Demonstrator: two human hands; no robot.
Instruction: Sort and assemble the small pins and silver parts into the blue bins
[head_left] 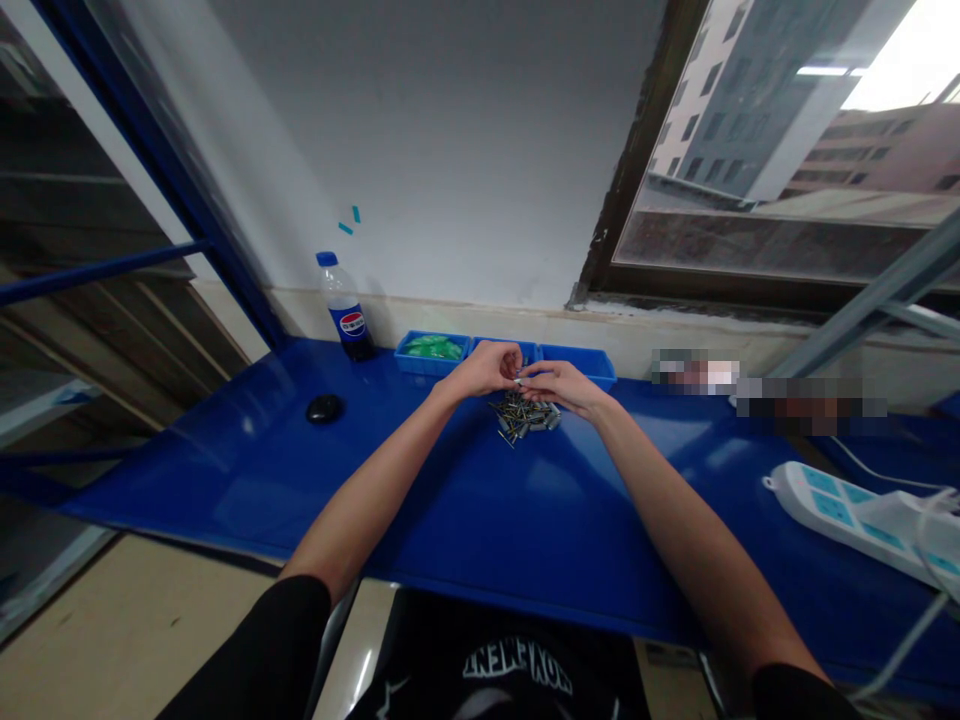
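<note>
My left hand (491,368) and my right hand (559,385) meet above the blue table, their fingertips pinched close together. Something small and pale seems to be between them, too small to name. Just below lies a loose pile of screws and grey plug-like pieces (525,415). Behind my hands stand blue bins in a row: the left bin (409,366) holds green packets (435,347), the middle bin (480,342) is partly covered by my left hand, and the right bin (600,372) is behind my right hand.
A cola bottle (350,318) stands at the back left against the wall, with a black mouse-like object (325,408) before it. On the right lies a white power strip (840,505) with cables. The blue table (480,530) ends at the wall below a window.
</note>
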